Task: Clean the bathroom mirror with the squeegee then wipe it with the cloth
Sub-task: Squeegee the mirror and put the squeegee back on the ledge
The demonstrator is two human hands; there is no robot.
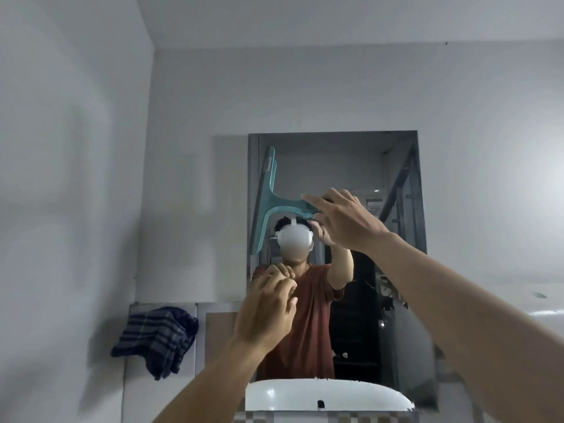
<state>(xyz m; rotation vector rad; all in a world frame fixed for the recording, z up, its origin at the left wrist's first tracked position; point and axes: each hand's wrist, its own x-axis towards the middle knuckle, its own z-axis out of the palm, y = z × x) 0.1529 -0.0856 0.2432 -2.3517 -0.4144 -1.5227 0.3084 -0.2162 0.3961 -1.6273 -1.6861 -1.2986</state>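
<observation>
At the mirror's (351, 166) upper left, the right hand (341, 222) grasped the handle of the teal squeegee (268, 203). The handle ran left from the fingers to the blade, which stood nearly upright against the glass along the left edge. The left hand (265, 312) was loosely curled, holding nothing, below the squeegee. A striped cloth (158, 338) hung on the wall, left of the mirror and well apart from both hands.

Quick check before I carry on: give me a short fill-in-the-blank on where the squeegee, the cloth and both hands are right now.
1. The teal squeegee is held by the ____ hand.
2. Its blade stands near the ____ edge of the mirror.
3. The striped cloth hangs on the wall, to the ____ of the mirror.
4. The left hand holds ____.

Missing words: right; left; left; nothing
</observation>
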